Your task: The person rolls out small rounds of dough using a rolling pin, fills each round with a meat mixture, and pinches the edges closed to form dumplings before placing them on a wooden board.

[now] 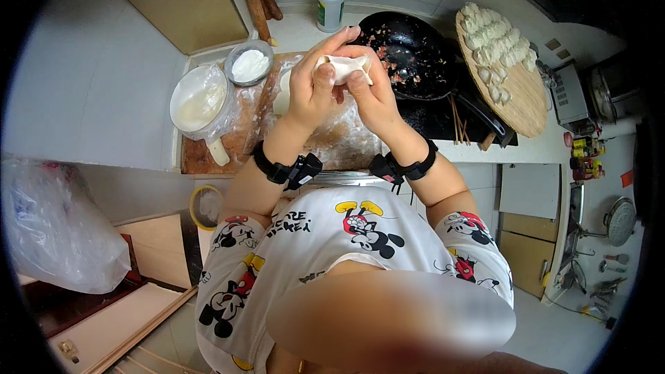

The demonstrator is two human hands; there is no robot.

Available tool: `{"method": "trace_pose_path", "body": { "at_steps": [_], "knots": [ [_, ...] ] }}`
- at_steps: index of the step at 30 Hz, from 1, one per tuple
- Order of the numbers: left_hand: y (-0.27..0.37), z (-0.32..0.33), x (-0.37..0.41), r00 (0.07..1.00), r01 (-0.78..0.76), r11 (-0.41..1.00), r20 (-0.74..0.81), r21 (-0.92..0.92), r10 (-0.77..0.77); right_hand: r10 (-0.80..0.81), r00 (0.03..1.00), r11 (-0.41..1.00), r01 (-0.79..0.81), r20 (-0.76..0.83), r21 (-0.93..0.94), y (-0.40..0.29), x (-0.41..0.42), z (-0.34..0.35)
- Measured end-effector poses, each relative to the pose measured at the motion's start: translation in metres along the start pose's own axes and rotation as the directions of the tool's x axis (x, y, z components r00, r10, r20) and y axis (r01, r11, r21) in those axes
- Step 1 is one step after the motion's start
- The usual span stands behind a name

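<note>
Between my two hands is a folded white dumpling (344,68), held up over the floured wooden board (332,145). My left hand (310,75) grips its left end, thumb on the near side. On its right end, my right hand (375,83) presses with the thumb while the fingers curl behind. Whatever filling it has is hidden by the dough. Partly covered by my left hand, pale round dough wrappers (282,98) lie on the board.
A black frying pan (415,57) with chopped filling sits on the stove, chopsticks (457,122) beside its handle. Finished dumplings (499,41) stand in rows on a round tray (524,104). Left are a flour bowl (250,65) and a plastic-covered white pot (200,98). Behind stands a spray bottle (331,2).
</note>
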State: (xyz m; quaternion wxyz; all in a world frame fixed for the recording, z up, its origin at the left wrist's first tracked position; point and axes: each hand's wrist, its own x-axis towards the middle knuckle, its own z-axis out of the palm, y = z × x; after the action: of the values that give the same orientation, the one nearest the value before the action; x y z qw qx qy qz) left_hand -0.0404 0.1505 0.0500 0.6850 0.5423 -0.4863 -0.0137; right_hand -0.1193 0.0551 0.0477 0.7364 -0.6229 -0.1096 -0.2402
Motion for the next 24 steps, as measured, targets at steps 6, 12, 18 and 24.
{"method": "trace_pose_path", "body": {
  "at_steps": [6, 12, 18, 24],
  "knots": [
    [-0.005, 0.000, 0.005, 0.939, -0.331, 0.905, 0.004, 0.267, 0.343, -0.110, 0.991, 0.920, 0.131, 0.078, -0.368, -0.016, -0.004, -0.007],
    [0.004, -0.002, 0.012, 0.889, -0.446, 0.819, 0.079, 0.360, 0.450, -0.336, 0.927, 0.728, 0.367, 0.167, -0.579, -0.022, -0.004, -0.010],
    [0.004, -0.003, 0.014, 0.889, -0.458, 0.853, 0.144, 0.249, 0.435, -0.332, 0.926, 0.740, 0.373, 0.178, -0.560, -0.020, -0.008, -0.010],
    [0.008, 0.006, 0.009, 0.949, -0.274, 0.960, 0.180, 0.065, 0.259, -0.299, 0.950, 0.776, 0.296, 0.088, -0.557, -0.016, -0.010, -0.007]
  ]
}}
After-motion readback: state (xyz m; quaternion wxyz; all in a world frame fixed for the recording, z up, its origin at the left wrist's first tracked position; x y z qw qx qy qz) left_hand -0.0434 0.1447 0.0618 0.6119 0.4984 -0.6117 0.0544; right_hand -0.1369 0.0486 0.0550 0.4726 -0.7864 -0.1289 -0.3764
